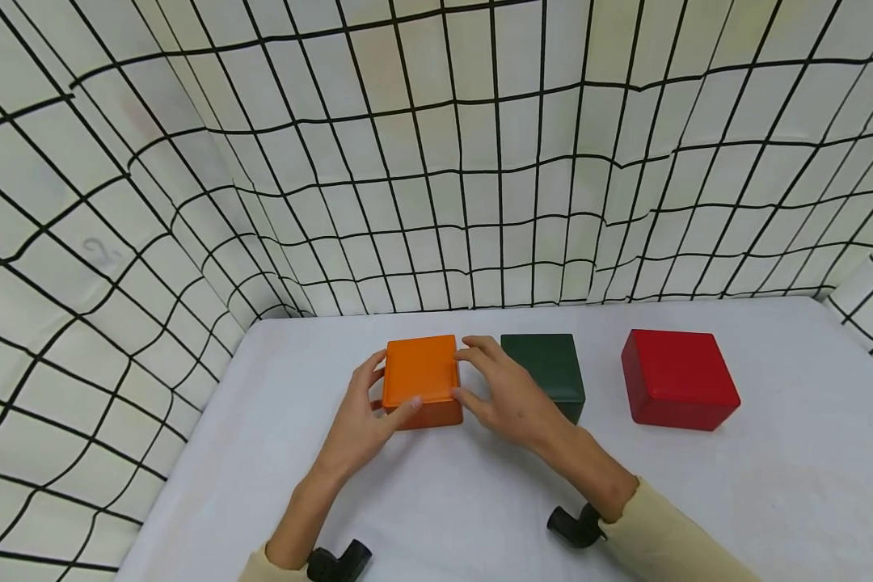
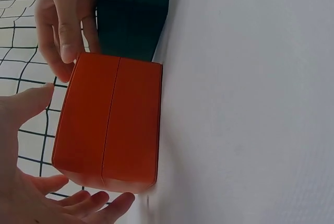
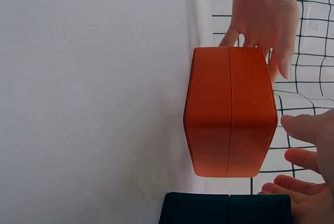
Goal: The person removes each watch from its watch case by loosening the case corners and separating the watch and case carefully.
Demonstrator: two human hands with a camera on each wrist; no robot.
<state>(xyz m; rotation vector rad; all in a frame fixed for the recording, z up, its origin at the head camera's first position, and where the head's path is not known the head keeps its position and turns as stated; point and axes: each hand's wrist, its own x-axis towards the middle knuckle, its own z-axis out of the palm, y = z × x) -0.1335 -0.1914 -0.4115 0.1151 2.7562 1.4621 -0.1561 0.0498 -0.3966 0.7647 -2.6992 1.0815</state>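
Observation:
An orange box [image 1: 422, 368] sits on the white table, and a thin seam runs round its sides in both wrist views. Around its left side spread the fingers of my left hand [image 1: 364, 424], the fingertips right at that side. My left thumb [image 2: 34, 103] stands a little off the box. At the right edge of the orange box is my right hand [image 1: 505, 392], thumb and fingers parted with nothing between them. In the right wrist view its fingertips [image 3: 293, 124] stop just short of the box. My right hand partly covers a dark green box [image 1: 546, 368].
A red box [image 1: 680, 376] stands farther right on the white table [image 1: 793, 453]. Behind and to the left rises a white wall with black netting [image 1: 473, 186]. Black wrist devices [image 1: 576, 527] show near both sleeves.

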